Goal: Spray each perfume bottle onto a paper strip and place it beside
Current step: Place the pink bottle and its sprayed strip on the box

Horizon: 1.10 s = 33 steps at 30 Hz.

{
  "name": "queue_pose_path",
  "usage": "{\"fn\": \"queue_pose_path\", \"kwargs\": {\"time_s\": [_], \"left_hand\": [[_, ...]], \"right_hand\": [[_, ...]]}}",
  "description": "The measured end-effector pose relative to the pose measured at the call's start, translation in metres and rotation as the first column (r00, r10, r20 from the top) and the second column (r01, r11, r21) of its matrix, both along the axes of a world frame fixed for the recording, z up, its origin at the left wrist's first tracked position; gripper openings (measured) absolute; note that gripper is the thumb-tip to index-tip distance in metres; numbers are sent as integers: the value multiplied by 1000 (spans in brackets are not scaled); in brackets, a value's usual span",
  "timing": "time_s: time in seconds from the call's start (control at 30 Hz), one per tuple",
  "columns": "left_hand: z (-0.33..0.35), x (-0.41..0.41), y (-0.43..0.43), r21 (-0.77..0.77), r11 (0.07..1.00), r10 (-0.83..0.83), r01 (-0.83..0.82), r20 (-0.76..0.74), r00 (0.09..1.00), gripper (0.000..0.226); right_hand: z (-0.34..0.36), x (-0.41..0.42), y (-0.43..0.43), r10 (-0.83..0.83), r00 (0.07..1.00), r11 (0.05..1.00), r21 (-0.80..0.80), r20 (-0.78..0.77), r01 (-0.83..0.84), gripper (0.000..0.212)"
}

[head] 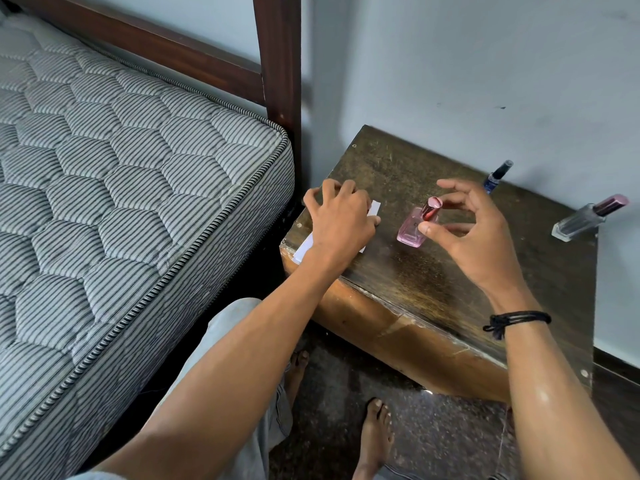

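A small pink perfume bottle (411,233) with a shiny red cap stands upright near the middle of a worn wooden side table (398,161). My right hand (478,237) hovers around its cap, thumb and forefinger apart on either side, not gripping it. My left hand (337,223) lies on the white paper strips (375,206) at the table's left edge, with fingers curled over them. A slim blue bottle (497,176) stands by the wall. A clear bottle with a mauve cap (581,221) stands at the far right corner.
A striped mattress (121,168) on a dark wooden bed frame (280,64) adjoins the table on the left. The wall runs just behind the table. My bare feet (375,434) are on the dark floor below the table's front edge.
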<state>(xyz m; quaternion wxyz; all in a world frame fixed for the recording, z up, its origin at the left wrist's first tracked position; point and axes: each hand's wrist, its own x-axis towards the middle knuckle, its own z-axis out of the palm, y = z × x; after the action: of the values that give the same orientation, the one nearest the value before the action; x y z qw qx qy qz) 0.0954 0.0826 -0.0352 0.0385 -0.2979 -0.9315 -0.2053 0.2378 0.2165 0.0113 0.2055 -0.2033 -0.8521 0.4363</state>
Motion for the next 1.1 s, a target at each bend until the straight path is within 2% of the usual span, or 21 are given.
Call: {"fn": "queue_pose_path", "kwargs": {"time_s": [0.13,0.3,0.63,0.77,0.87,0.97,1.03,1.1], "left_hand": [[3,-2,-1,-16,1000,15,-15,-15,1000,33],[2,1,1,5,1000,16,-16,12,1000,23],[6,1,1,116,992,20,-44,202,979,10],[12,-5,0,228,970,-5,-81,352,936,10],[15,-11,-1,314,943,-17,-113,384,923,8],[17,-18,-2,461,872,-56,-167,432,900,10],[19,-22,-4,601,760,-106,-249,492,864,7],[28,-22,-7,670,662,-194,-335,585,788,5]], "right_hand": [[4,1,5,-16,1000,1000,-8,8,16,65],[4,2,4,-49,998,999,5,-36,49,63],[5,3,5,-64,996,998,10,-58,65,61],[6,3,5,-65,996,998,-9,-57,64,61],[6,3,7,-75,995,997,-33,-72,72,59],[7,4,8,-86,991,995,-50,-104,81,57],[8,4,9,-91,988,994,-64,-125,84,55],[10,5,8,-100,984,993,-84,-147,88,53]]}}
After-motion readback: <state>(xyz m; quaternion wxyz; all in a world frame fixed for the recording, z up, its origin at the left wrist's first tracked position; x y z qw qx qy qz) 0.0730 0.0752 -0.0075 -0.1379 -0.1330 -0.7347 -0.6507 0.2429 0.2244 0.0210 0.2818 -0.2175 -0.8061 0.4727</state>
